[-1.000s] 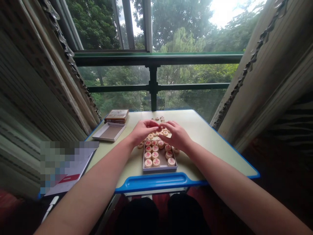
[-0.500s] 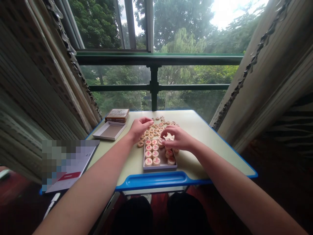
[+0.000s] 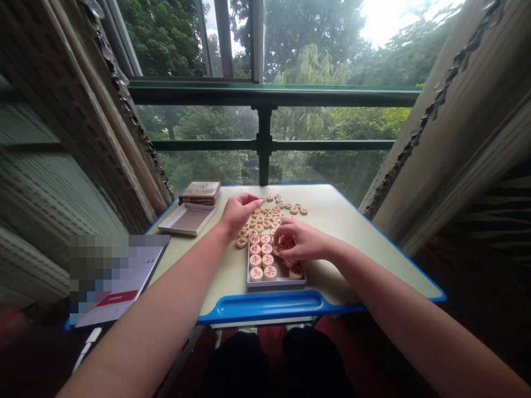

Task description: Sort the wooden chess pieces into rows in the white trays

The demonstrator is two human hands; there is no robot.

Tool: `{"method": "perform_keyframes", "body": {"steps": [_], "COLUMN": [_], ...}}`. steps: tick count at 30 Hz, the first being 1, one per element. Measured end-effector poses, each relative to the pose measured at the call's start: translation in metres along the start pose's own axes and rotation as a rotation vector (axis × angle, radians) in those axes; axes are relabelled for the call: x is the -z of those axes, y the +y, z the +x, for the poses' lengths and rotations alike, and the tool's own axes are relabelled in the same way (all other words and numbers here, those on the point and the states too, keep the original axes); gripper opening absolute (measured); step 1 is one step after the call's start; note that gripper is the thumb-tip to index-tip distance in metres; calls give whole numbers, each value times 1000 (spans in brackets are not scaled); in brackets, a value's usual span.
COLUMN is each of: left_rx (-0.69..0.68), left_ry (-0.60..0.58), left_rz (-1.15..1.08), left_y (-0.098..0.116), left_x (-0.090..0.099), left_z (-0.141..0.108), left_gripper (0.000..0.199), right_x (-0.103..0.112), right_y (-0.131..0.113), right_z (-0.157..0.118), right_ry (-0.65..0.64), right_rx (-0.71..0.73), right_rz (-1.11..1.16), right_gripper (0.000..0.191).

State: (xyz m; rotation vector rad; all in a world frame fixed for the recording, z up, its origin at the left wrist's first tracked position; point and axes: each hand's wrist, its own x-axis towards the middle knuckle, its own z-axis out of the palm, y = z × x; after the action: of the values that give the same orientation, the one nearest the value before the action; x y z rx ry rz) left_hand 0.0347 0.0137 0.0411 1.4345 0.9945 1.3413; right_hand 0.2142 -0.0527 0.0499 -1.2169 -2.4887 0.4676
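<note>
Round wooden xiangqi pieces with red characters stand in a shallow white box (image 3: 276, 283) near the table's front edge. Two columns fill its left side, among them a red-marked piece (image 3: 256, 273). My right hand (image 3: 305, 241) reaches into the box from the right, fingers curled and closed on a xiangqi piece (image 3: 277, 250) beside the second column; it partly hides the pieces on the right side. Beyond the box, loose xiangqi pieces (image 3: 267, 223) lie spread on the table. My left hand (image 3: 239, 214) hovers at their left, fingertips pinched; what they hold is too small to make out.
An empty shallow tray (image 3: 186, 228) lies at the back left, in front of a brown box (image 3: 199, 192). A tablet (image 3: 124, 293) with a white cable sits at the left edge. The table (image 3: 365, 249) has a blue rim and a front groove; a window with green railing stands behind.
My right hand has lowered into the box, bringing its fingers down beside the second column. My left hand stays nearly in place. The whole view has shifted slightly.
</note>
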Motion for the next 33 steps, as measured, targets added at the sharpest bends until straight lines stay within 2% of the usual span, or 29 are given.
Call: {"method": "perform_keyframes", "body": {"steps": [13, 18, 26, 33], "left_rx": [-21, -19, 0, -4], "left_ry": [-80, -123, -119, -114], "left_rz": [6, 13, 10, -4], "left_y": [4, 2, 1, 2], "left_x": [1, -1, 1, -1], "left_z": [-2, -3, -2, -1], "left_gripper": [27, 28, 28, 29], "right_x": [-3, -1, 4, -5], "right_y": [-1, 0, -3, -5], "right_z": [2, 2, -1, -3], "right_ry": [14, 6, -3, 39], "right_rx": [-14, -10, 84, 43], "right_rz": [-21, 14, -27, -127], "right_gripper": [22, 13, 8, 8]}}
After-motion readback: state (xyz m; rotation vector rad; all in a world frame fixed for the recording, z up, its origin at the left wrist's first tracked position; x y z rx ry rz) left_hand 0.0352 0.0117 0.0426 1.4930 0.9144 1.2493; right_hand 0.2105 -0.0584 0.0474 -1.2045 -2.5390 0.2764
